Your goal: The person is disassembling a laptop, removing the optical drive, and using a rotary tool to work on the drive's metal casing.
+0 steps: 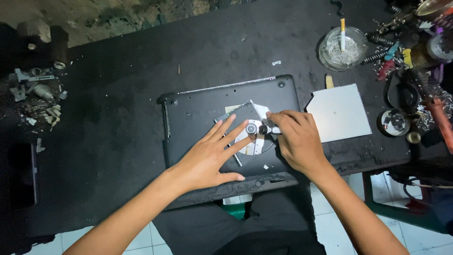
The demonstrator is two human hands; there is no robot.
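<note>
on the black worktop [118,94] an upturned laptop [198,111] lies with its dark base up, and an opened optical drive [252,134] sits on top of it, its round spindle hub [251,128] and pale inner plate exposed. left hand [212,156] lies flat with fingers spread, pressing on the drive and the laptop base and gripping nothing. right hand [295,139] is curled, its fingertips pinching a small pale part [273,128] right beside the hub; what that part is i cannot tell. drive's metal cover [339,111] lies apart to the right, just beside the laptop, so as i judge it the opening is done and work on the inner mechanism is under way; the laptop base itself looks closed. glass ashtray [343,47] stands further back, with tools and springs [415,52] heaped at the right edge and small metal scraps [40,94] at the left.
</note>
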